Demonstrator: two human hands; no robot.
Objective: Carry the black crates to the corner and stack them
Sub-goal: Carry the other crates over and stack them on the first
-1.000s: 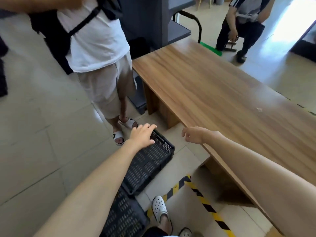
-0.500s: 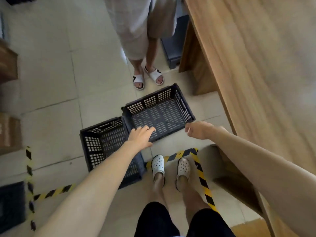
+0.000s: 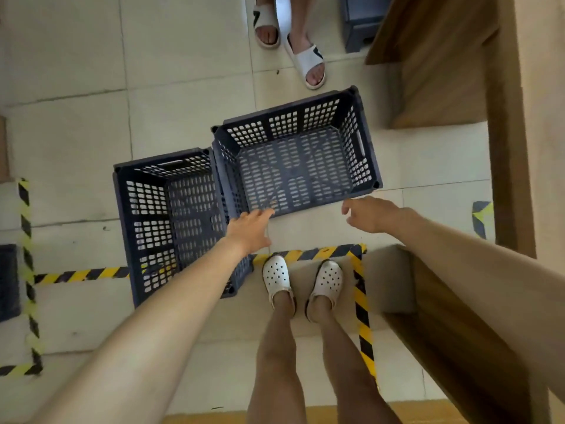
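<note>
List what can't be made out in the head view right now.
- Left crate: near right corner hidden behind the left forearm.
- Right crate: near wall is edge-on, so a handle slot there can't be seen.
- Left hand: whether its fingertips touch the right crate's rim is unclear.
- Dark object at the left edge: cut off, unidentifiable.
- Bystander: only sandalled feet show; the top edge cuts the rest.

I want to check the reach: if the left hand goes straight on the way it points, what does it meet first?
Probably the near rim of the right crate; the left hand already points at it. Depth is unclear.
</note>
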